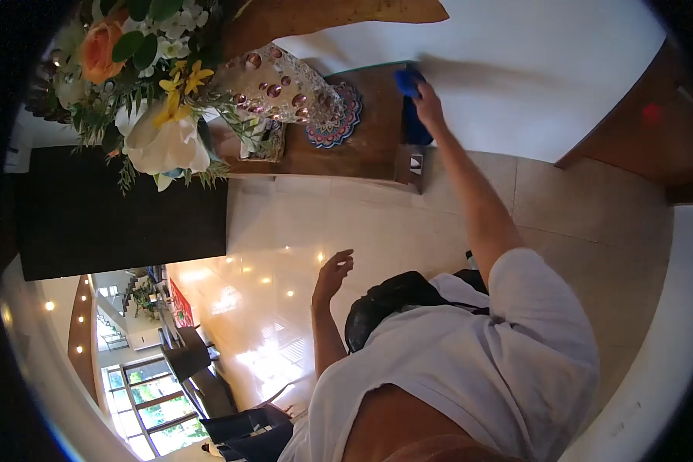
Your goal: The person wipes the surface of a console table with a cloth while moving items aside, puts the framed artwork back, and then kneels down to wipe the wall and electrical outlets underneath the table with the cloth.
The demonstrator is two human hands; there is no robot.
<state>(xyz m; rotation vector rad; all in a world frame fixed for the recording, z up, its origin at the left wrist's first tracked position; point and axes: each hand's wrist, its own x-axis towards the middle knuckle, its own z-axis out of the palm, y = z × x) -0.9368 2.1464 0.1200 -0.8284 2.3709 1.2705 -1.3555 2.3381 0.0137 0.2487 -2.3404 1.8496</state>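
Note:
My right hand (430,108) reaches to the end of a brown wooden table (381,108), its fingers closed on a blue cloth-like item (410,80). More dark blue material shows just below it along the table's end. Lower and further left, my left hand (335,276) is held over the floor, fingers apart and holding nothing. On the table a jewelled glass vase (281,85) stands on a round patterned mat (337,123). Large flowers (162,131) fill the vase, and a small decorated object (266,142) sits beside it.
Shiny pale tiles (285,223) cover the floor. A white wall (508,69) runs behind the table, with a brown door (647,115) at the right. A large dark panel (123,212) stands at the left. Chairs (185,354) and windows (158,400) show at the lower left.

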